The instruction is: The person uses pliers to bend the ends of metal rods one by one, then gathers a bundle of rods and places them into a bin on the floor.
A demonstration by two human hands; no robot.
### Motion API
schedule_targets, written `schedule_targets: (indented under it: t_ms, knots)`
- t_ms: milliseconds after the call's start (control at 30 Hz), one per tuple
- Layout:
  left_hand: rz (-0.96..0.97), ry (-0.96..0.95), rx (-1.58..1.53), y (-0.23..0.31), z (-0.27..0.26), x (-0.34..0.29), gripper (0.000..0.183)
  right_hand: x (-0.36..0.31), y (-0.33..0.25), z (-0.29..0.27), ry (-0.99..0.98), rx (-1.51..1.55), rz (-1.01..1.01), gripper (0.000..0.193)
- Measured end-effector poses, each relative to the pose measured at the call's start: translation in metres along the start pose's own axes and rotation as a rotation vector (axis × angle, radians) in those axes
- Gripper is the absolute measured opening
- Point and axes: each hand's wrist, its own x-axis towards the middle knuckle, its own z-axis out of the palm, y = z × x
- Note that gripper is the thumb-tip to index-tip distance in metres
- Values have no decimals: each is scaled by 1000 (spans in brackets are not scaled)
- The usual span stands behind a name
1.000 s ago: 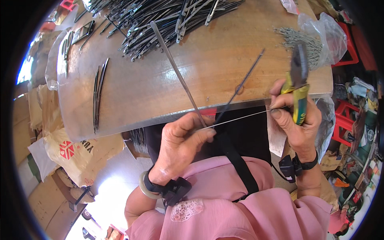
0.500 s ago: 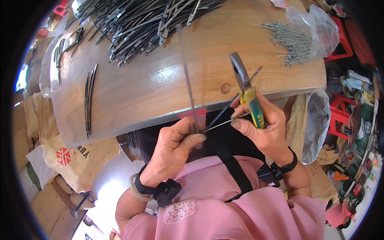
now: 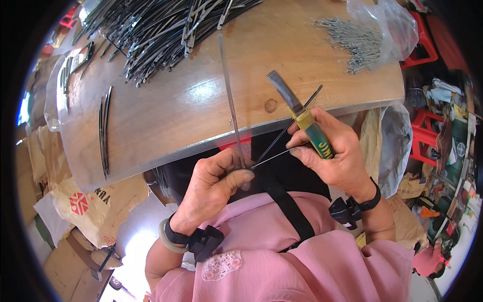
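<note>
My left hand (image 3: 216,176) is closed, thumb against bent fingers, on a long, thin grey metal strip (image 3: 229,95) that rises over the table edge. A thin silver wire (image 3: 271,158) runs from its fingertips to the thumb and fingers of my right hand (image 3: 336,148). Also slanting between the hands is a dark thin strip (image 3: 274,145), its far end reaching past the right fingers. My right hand is wrapped round pliers (image 3: 312,127) with yellow-green handles, their dark jaws pointing up and left. How the wire and strips meet at my left fingertips is hidden.
On the wooden table (image 3: 166,121) lies a large pile of dark metal strips (image 3: 166,35), with several more strips (image 3: 104,132) at the left. A bundle of thin wires (image 3: 354,44) sticks out of a clear plastic bag (image 3: 395,30) at the far right. Red stools (image 3: 422,133) stand beyond.
The pliers have tipped further left, jaws lower to the left. Both hands keep their holds, and the upright strip leans slightly less. The whole view has shifted a little.
</note>
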Motion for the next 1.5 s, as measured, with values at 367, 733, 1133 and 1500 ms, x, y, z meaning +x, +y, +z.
schedule_targets:
  t_ms: [367, 733, 1133, 1500]
  knots:
    - [-98, -15, -9, 2, 6, 0, 8, 25, -11, -8, -74, -664, -404, 22]
    - [-68, -195, -77, 29, -24, 4, 32, 24, -19, -2, -124, -566, -445, 27]
    - [-235, -12, -639, 6, 9, 6, 14, 26, -14, 6, 30, -614, -506, 26]
    - [312, 255, -430, 13, 18, -12, 7, -2, -18, -3, -337, -113, 31, 50]
